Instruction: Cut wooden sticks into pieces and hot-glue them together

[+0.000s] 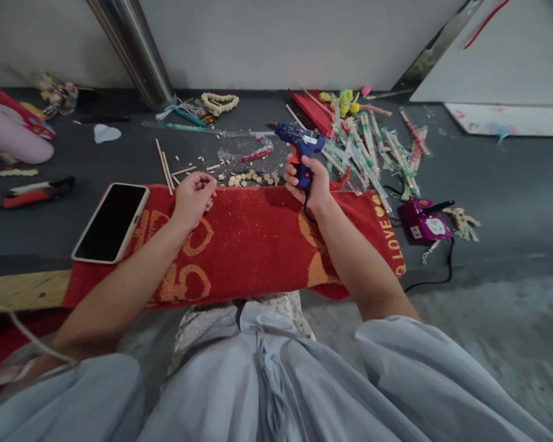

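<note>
A person's two bare hands over a red towel (258, 245) on a dark counter (511, 196). The right hand (316, 181) grips a blue hot glue gun (303, 136), fingers wrapped around its handle, an orange trigger in front and a small red light glowing. The gun is just beyond the towel's far edge, nozzle tipped up and to the left; its white label is too small to read. The left hand (193, 199) is above the towel, fingers curled and pressed together—whether they pinch something tiny, I cannot tell.

"LOVE" runs in yellow-orange capitals up the towel's right side, with hearts beyond it. Larger orange shapes at left, one like a 5, are partly covered by the forearm.

Between the hands are small pale wooden pieces (253, 178); thin sticks (164, 167) lie near the left hand. Right of the gun, wrapped stick bundles (368, 138) carry green and red print—illegible here. A phone (113, 221) with a dark screen rests at left, and a purple power block (421, 221) at right bears a white sticker, unreadable.
</note>
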### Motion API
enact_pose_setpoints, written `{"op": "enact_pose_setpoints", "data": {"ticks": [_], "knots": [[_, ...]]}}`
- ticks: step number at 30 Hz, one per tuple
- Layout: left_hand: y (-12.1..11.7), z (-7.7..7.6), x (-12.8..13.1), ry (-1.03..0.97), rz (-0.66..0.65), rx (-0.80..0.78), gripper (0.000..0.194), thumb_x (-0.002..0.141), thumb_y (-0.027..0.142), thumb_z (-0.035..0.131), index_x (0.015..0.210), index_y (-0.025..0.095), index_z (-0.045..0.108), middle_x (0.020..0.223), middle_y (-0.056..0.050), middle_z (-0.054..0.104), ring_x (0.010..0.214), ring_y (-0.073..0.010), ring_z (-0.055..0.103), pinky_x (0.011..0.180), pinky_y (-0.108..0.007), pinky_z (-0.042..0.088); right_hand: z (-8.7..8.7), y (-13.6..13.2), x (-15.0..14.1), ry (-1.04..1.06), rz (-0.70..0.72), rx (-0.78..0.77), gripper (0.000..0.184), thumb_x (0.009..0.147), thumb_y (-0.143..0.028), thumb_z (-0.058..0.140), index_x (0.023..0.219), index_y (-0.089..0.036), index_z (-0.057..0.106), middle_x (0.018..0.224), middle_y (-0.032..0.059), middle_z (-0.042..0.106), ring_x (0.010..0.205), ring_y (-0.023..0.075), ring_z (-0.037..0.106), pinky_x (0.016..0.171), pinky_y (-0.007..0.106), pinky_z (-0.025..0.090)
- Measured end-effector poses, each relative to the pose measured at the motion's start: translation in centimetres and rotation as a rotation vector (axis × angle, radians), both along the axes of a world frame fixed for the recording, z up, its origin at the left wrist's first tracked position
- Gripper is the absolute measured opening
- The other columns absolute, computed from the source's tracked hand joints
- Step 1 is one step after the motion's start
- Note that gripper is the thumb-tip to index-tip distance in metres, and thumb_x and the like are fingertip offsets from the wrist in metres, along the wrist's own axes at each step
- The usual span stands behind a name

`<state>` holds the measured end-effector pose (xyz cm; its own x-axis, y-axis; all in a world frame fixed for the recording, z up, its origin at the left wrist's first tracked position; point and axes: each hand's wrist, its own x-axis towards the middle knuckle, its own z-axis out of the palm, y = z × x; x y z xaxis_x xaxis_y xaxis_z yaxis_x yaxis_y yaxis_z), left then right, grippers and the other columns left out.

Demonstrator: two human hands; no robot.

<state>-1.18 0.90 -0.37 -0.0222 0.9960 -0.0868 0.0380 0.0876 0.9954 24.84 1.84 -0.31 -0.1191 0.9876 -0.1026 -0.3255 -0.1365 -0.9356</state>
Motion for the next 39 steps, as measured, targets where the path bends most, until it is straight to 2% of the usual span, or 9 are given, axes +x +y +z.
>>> {"op": "enact_pose_setpoints", "data": {"ticks": [4,7,11,16,22,28,39], "knots": [[0.3,0.3,0.2,-0.003,0.017,-0.011,0.011,0.083,0.013,0.059,0.076,0.02,0.054,0.054,0.006,0.05,0.036,-0.0046,0.037,0.036,-0.02,0.028,0.3,0.3,-0.1,0.061,0.068,0.028,0.04,0.073,-0.059,0.062,0.084,-0.022,0.053,0.065,-0.0062,0.043,0.05,0.0057,0.038,0.04,0.02,0.023],[0.5,1.0,0.7,-0.078,0.035,-0.04,0.013,0.082,0.013,0.06,0.072,0.019,0.054,0.054,0.005,0.05,0.035,-0.0041,0.036,0.035,-0.02,0.027,0.4,-0.1,-0.8,0.086,0.149,0.068,0.04,0.069,-0.052,0.07,0.086,-0.02,0.055,0.065,-0.0063,0.047,0.048,0.0048,0.041,0.037,0.019,0.024],[0.8,1.5,1.2,-0.312,0.042,-0.108,0.014,0.081,0.014,0.063,0.071,0.017,0.054,0.053,0.007,0.047,0.037,-0.0018,0.033,0.034,-0.016,0.023,0.5,-1.0,-2.3,-0.086,0.183,0.065,0.042,0.067,-0.052,0.076,0.081,-0.017,0.057,0.059,-0.0055,0.053,0.042,0.0055,0.047,0.032,0.018,0.027],[1.0,0.9,0.7,-0.462,-0.037,-0.127,0.014,0.078,0.016,0.067,0.071,0.017,0.055,0.05,0.008,0.045,0.037,-0.0014,0.028,0.034,-0.015,0.02,1.0,-2.4,-3.2,-0.226,0.18,0.089,0.048,0.069,-0.062,0.072,0.075,-0.016,0.057,0.056,-0.0043,0.056,0.039,0.007,0.051,0.03,0.018,0.034],[0.8,0.5,0.4,-0.448,-0.147,-0.102,0.011,0.075,0.015,0.069,0.07,0.015,0.06,0.048,0.007,0.048,0.036,-0.0009,0.029,0.036,-0.015,0.021,1.1,-3.3,-3.4,-0.238,0.187,0.141,0.049,0.072,-0.064,0.068,0.077,-0.016,0.058,0.058,-0.005,0.055,0.041,0.0067,0.053,0.032,0.018,0.041],[0.8,0.6,0.5,-0.47,-0.125,-0.117,0.007,0.072,0.012,0.07,0.071,0.014,0.063,0.046,0.006,0.05,0.035,-0.0008,0.029,0.036,-0.014,0.021,0.5,-3.3,-3.5,-0.209,0.26,0.147,0.047,0.076,-0.06,0.067,0.084,-0.015,0.061,0.059,-0.0046,0.056,0.042,0.0071,0.054,0.034,0.017,0.042],[0.8,0.7,0.5,-0.453,-0.109,-0.132,0.01,0.074,0.01,0.07,0.069,0.013,0.062,0.046,0.006,0.05,0.035,-0.0005,0.028,0.035,-0.013,0.021,0.4,-3.5,-3.6,-0.241,0.272,0.129,0.05,0.072,-0.064,0.068,0.075,-0.016,0.057,0.056,-0.0044,0.056,0.041,0.0066,0.054,0.035,0.017,0.042]]}}
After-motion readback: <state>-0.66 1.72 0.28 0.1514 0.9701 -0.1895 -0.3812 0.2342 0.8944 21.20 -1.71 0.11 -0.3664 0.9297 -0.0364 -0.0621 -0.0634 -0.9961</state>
